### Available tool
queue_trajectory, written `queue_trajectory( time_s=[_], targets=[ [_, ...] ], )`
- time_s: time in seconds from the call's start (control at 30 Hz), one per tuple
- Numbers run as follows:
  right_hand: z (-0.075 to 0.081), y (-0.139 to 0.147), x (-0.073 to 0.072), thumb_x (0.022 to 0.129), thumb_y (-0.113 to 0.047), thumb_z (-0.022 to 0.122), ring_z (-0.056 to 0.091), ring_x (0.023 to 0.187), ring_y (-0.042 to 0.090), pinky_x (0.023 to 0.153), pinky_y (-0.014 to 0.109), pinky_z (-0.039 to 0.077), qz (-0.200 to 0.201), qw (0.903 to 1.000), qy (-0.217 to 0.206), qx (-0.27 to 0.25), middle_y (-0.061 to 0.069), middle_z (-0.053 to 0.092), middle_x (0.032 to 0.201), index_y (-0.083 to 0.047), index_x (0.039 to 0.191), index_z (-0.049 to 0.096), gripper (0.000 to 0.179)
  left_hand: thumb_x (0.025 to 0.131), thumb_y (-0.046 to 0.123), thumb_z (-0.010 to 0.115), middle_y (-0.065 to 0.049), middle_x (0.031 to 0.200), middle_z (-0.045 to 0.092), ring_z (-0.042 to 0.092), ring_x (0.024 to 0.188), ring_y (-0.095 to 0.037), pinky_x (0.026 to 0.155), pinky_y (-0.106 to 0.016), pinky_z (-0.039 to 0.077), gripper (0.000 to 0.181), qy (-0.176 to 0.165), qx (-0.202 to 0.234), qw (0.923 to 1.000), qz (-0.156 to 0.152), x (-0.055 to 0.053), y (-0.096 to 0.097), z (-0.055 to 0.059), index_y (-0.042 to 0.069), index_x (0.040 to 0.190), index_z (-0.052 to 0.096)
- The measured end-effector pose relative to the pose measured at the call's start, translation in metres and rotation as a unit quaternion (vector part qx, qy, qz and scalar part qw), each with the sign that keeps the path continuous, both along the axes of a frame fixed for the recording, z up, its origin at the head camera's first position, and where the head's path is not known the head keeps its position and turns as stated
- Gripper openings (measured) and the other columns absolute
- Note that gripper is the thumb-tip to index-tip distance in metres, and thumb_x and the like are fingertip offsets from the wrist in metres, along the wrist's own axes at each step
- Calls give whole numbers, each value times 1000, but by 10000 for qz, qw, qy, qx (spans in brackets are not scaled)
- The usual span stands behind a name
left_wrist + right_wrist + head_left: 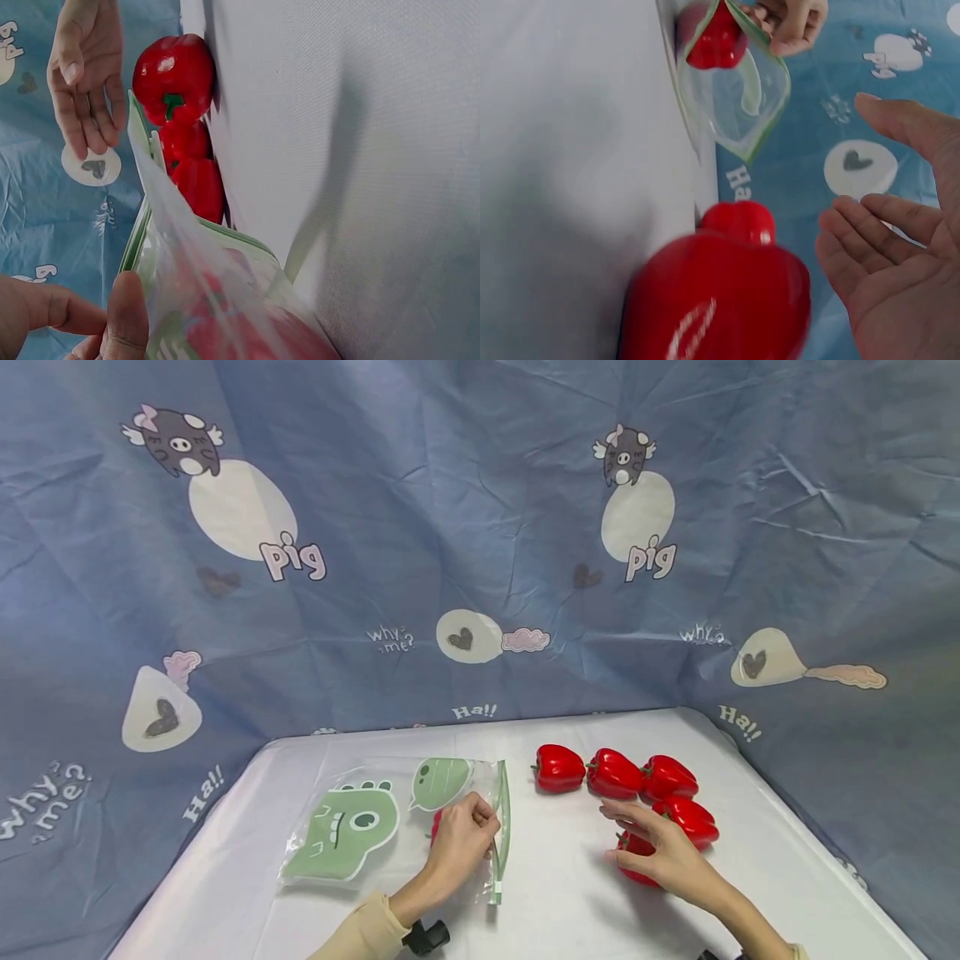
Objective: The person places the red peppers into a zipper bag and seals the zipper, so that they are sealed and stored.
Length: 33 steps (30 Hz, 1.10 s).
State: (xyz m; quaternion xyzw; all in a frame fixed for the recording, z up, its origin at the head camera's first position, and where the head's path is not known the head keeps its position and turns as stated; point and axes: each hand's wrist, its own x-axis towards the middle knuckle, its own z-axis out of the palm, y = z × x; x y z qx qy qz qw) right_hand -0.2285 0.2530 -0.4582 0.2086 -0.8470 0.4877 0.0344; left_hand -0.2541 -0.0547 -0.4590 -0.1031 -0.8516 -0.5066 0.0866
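Note:
A clear zip bag printed with green monsters lies on the table, its green-edged mouth facing right. My left hand pinches the upper side of the bag near that mouth, and the right wrist view shows the mouth spread apart. Inside sits a red bell pepper, mostly covered by my left hand in the head view. My right hand hovers with fingers spread and nothing in its grasp. Under it is the nearest bell pepper, partly hidden by the hand; another bell pepper lies just behind.
Three more red bell peppers stand in a row at the back right, the leftmost bell pepper nearest the bag. A white cloth covers the table. Behind it hangs a blue printed curtain.

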Motion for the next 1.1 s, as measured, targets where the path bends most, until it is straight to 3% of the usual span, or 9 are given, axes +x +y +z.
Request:
queue_trajectory(
  time_s=[0.2, 0.47, 0.6, 0.8, 0.93, 1.1],
  targets=[
    [0, 20, 4, 78, -30, 78, 54, 122, 5, 95, 15, 46, -265, 9994, -48, 208, -4, 57, 134, -29, 136, 50, 64, 83, 6, 60, 0, 64, 59, 57, 44, -7, 40, -22, 48, 4, -42, 14, 10000, -5, 0, 0, 1, 6, 80, 58],
    [-4, 39, 8, 77, -35, 79, 51, 126, 27, 94, 22, 50, -798, 9946, -484, 457, 4, 55, 137, -20, 137, 48, 69, 84, 6, 61, 0, 64, 59, 57, 45, -7, 40, -22, 48, 4, -50, -7, 10000, -14, -1, 0, 1, 6, 80, 58],
    [-8, 47, 10, 76, -34, 79, 54, 123, 29, 90, 21, 52, -925, 9924, -574, 565, 7, 56, 136, -17, 137, 48, 71, 83, 6, 60, 0, 64, 59, 58, 45, -9, 39, -22, 48, 3, -55, 4, 10000, 22, -1, 0, 1, 6, 80, 59],
    [-12, 56, 12, 78, -29, 78, 55, 119, 19, 87, 19, 51, -888, 9926, -758, 332, 8, 56, 136, -16, 137, 50, 67, 83, 6, 60, 0, 65, 59, 59, 46, -10, 40, -22, 48, 3, -76, 5, 10000, 23, 1, -1, 2, 6, 80, 59],
    [-17, 59, 12, 79, -27, 77, 57, 114, 8, 87, 21, 52, -827, 9945, -568, 306, 9, 57, 136, -14, 136, 51, 65, 83, 6, 60, -1, 64, 59, 58, 45, -9, 40, -22, 48, 3, -74, 6, 10000, 10, 1, -1, 3, 6, 80, 59],
    [-23, 60, 12, 79, -24, 78, 59, 108, 6, 86, 21, 53, -726, 9966, -331, 214, 10, 58, 134, -12, 135, 52, 63, 83, 5, 60, 0, 64, 59, 58, 45, -9, 40, -22, 48, 3, -59, -16, 10000, -8, 1, -1, 2, 6, 80, 59]
  ],
)
